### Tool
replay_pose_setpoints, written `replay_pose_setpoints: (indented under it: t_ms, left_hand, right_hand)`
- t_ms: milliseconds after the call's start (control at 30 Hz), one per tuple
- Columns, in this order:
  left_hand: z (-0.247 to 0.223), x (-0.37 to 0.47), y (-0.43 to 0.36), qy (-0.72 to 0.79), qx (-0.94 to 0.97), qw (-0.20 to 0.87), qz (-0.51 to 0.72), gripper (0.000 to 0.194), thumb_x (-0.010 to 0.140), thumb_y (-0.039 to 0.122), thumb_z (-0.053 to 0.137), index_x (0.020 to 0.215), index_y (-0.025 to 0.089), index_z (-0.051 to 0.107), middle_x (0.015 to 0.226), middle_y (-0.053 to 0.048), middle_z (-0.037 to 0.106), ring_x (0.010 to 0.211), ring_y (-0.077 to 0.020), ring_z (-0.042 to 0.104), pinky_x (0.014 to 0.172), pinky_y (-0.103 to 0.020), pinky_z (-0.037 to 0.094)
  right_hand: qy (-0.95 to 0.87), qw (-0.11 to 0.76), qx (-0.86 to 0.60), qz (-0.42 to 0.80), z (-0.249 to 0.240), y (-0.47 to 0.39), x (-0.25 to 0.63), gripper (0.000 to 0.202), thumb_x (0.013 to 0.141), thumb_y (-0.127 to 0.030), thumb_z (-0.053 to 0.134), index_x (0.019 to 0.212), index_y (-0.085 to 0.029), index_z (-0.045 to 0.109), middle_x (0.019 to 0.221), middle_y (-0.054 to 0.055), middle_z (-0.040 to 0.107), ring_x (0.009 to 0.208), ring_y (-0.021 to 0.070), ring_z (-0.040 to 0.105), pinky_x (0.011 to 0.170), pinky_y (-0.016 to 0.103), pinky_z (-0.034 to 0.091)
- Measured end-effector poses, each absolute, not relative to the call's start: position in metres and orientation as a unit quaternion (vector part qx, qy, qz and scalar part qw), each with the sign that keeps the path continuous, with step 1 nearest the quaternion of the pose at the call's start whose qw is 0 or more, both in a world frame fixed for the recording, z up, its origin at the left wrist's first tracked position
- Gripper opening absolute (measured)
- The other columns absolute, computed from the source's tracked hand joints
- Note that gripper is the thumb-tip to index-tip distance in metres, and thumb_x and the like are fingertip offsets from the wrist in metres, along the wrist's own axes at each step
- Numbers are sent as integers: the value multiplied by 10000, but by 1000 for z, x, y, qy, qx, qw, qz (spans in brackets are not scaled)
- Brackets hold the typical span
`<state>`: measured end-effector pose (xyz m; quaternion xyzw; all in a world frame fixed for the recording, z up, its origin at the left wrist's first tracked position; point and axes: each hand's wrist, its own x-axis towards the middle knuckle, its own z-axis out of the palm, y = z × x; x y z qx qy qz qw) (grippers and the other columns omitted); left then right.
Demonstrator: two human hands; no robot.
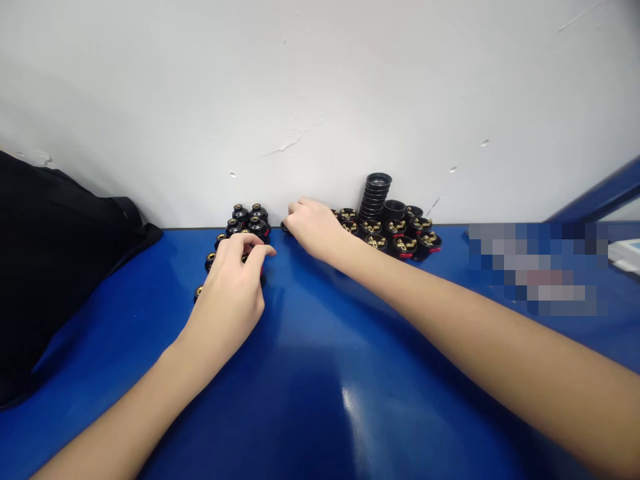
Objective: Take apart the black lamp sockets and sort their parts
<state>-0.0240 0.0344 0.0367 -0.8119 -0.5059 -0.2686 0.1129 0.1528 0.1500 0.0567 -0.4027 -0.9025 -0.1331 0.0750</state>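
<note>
My left hand is over the front of a group of black domed parts with brass centres, its fingers curled and partly apart; a part shows between thumb and fingers. Near the wall, my right hand has its fingers bent down around a small black piece, mostly hidden. Right of that hand stand several black round sockets with brass contacts inside and red bits at their sides. A tall stack of black rings rises behind them, beside a plain black cup.
Black cloth lies over the left side of the blue table. A white wall runs along the back edge. At the right are a blurred-out patch, a blue frame bar and a white object.
</note>
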Motion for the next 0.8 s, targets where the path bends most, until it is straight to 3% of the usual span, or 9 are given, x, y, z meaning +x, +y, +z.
replay_pose_setpoints:
  t_ms: [300,467,533,667,800]
  left_hand:
    - [37,-19,33,-509,-804,59,-302,318,1052,160,533,1345,136,655,1383,-172,609,1260,-297,657,1094,-455,573]
    - [32,-18,32,-509,-815,38,-275,312,1044,208,593,1346,177,665,1350,-142,667,1294,-324,602,1149,-536,508]
    - [31,-17,31,-503,-816,15,-284,274,1039,195,597,1298,195,686,1291,-121,712,1256,-314,613,1125,-523,520]
    - [31,-7,31,-505,-787,-95,-342,168,1016,259,662,1163,231,739,1169,-75,775,1087,-269,692,1011,-452,588]
    - [24,6,28,-496,-696,-317,-411,224,979,358,724,1154,219,735,1170,-78,769,1022,-225,747,885,-361,650]
  right_hand:
    - [-895,116,-416,-115,68,119,170,263,1065,-70,503,1148,-82,751,1189,205,713,1076,287,661,837,356,500]
    - [-869,149,-455,127,64,66,204,98,986,-208,729,900,-175,760,955,91,750,802,209,702,744,334,528]
    - [-843,145,-471,216,55,44,214,41,961,-213,756,934,-182,752,929,74,760,734,188,701,673,318,542]
    - [-789,182,-493,320,38,14,223,248,931,-275,784,1147,-175,715,1027,94,775,789,195,736,682,325,607]
    - [-713,259,-525,387,26,8,224,452,1021,-469,647,1362,-173,627,1079,120,768,773,196,742,685,364,640]
